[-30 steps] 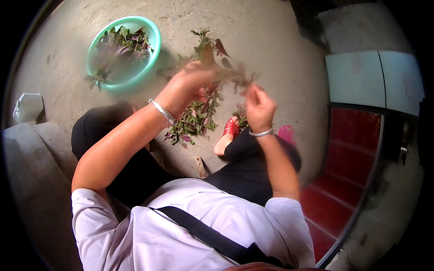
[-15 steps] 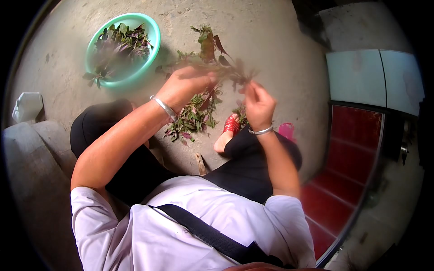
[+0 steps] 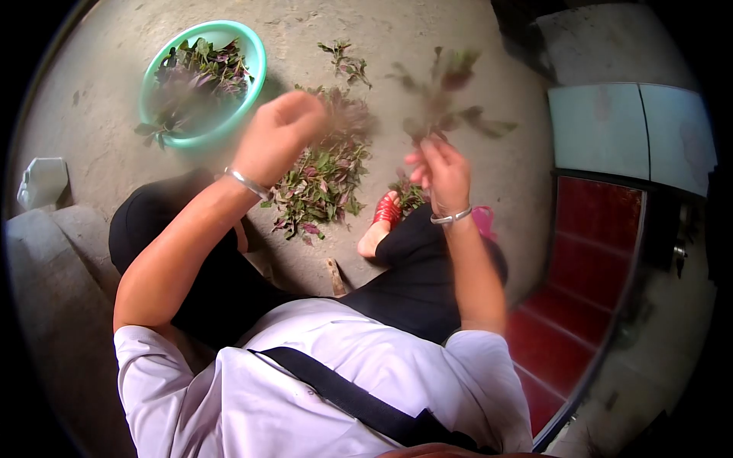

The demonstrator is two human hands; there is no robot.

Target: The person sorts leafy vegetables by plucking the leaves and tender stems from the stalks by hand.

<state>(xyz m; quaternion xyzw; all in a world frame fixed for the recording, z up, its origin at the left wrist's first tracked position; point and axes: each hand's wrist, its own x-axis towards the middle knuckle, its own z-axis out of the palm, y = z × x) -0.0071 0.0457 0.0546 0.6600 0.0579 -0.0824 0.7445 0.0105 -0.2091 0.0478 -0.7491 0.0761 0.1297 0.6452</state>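
Note:
My right hand [image 3: 445, 174] pinches the lower end of a leafy green-and-purple sprig [image 3: 439, 103], whose blurred leaves spread above the fingertips. To the left, my left hand [image 3: 284, 126] is closed with its fingers curled in; anything inside it is hidden. Just below and right of that hand lies a pile of leafy greens [image 3: 321, 187] on the floor, green mixed with purple. A mint-green basin [image 3: 261, 69] at the upper left holds more of the same leafy stems [image 3: 202, 76], some hanging over its rim.
A small separate bunch of leaves [image 3: 347, 62] lies beyond the pile. My red sandal [image 3: 387, 211] is beside more leaves. A pale plastic container [image 3: 43, 182] stands far left. Red tiles [image 3: 595, 229] and pale blue panels [image 3: 599, 126] line the right, with a pink item [image 3: 483, 221] nearby.
My hands have moved apart. The left went leftward, away from the sprig, while the right moved slightly and keeps the sprig, now raised upright. More of the floor pile shows.

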